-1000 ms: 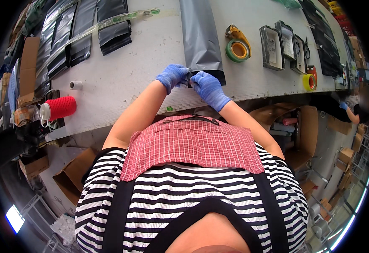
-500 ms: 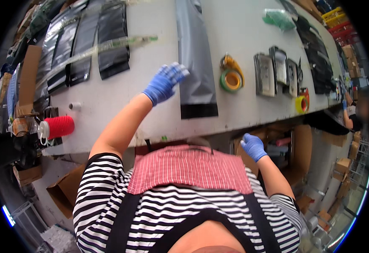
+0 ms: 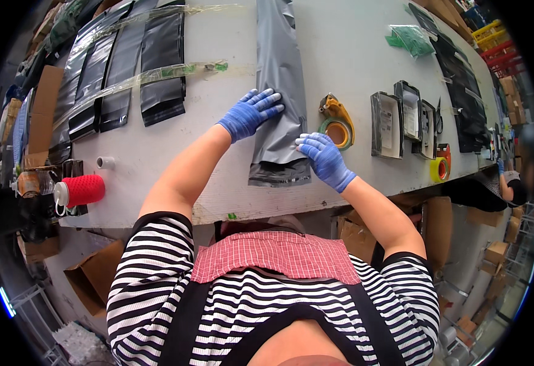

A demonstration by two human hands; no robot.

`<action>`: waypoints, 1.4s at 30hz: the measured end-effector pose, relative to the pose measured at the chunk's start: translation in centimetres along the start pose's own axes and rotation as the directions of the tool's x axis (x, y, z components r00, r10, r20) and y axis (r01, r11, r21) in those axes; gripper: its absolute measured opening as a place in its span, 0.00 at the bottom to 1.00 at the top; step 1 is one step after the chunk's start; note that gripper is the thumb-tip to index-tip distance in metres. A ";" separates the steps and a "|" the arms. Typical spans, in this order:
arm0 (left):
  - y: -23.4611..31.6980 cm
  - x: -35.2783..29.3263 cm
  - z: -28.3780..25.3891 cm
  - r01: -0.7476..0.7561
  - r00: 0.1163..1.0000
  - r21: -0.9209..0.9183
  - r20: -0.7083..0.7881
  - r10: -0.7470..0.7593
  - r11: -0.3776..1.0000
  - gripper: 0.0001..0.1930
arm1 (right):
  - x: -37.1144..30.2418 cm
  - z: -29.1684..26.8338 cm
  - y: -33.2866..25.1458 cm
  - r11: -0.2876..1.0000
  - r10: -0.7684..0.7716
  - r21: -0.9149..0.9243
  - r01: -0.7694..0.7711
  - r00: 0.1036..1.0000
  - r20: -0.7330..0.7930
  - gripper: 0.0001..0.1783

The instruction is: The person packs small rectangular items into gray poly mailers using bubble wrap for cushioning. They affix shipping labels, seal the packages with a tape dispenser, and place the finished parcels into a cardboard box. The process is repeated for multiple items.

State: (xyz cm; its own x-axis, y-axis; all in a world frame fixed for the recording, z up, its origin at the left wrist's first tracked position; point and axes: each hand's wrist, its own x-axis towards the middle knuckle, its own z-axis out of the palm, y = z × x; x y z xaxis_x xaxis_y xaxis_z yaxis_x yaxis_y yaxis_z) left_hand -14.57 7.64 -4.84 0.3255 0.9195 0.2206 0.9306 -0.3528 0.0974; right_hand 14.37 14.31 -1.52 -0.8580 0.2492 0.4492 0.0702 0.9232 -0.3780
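Note:
A long grey plastic bag (image 3: 279, 67) lies lengthwise on the table, with a dark band across its near end. The film is creased between my hands. My left hand (image 3: 248, 116), in a blue glove with pale fingertips, rests on its left side with fingers spread. Gloved the same way, my right hand (image 3: 328, 161) reaches the bag's lower right edge. Its fingers are stretched out, their tips touching the film. Just beyond that hand sits a yellow tape dispenser (image 3: 340, 116) with a roll of tape in it.
Black plastic bags (image 3: 163, 73) lie at left under clear tape strips. A red bottle (image 3: 82, 190) stands near the left edge. At right are small open boxes (image 3: 387, 125), a yellow tape roll (image 3: 439, 169), a green packet (image 3: 412, 39) and more dark bags (image 3: 462, 91). Another person works far right.
My right hand has come up from below the table edge onto the bag's near right edge. My left hand has shifted slightly right and nearer. The bag's near end has become wrinkled and moved left.

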 end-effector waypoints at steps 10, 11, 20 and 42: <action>11.0 -8.6 -2.7 0.512 0.634 -0.856 0.318 -0.704 0.074 0.17 | 5.7 -2.9 -5.1 0.628 0.666 0.565 -0.535 0.745 -0.033 0.12; 11.7 -8.8 -2.4 0.532 0.581 -0.846 0.327 -0.745 0.043 0.17 | 5.9 -1.1 -3.9 0.622 0.696 0.516 -0.589 0.718 -0.020 0.13; 10.9 -5.7 -6.9 0.303 0.840 -0.348 -0.341 -0.421 0.887 0.22 | 4.3 6.2 -0.3 0.477 0.858 0.391 -0.787 0.513 -0.016 0.18; 8.7 2.8 1.6 0.604 0.742 -0.574 0.152 -0.653 0.553 0.55 | 3.7 5.6 -3.3 0.448 0.815 0.328 -0.832 0.531 0.231 0.41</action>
State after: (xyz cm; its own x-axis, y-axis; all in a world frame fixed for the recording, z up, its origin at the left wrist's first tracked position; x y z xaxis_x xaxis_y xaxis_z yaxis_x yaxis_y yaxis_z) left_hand -5.33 7.40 -4.92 -0.3409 0.9389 -0.0475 0.6147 0.2608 0.7444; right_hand 8.07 10.54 -3.14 -0.5158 0.8172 -0.2572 0.5780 0.1104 -0.8086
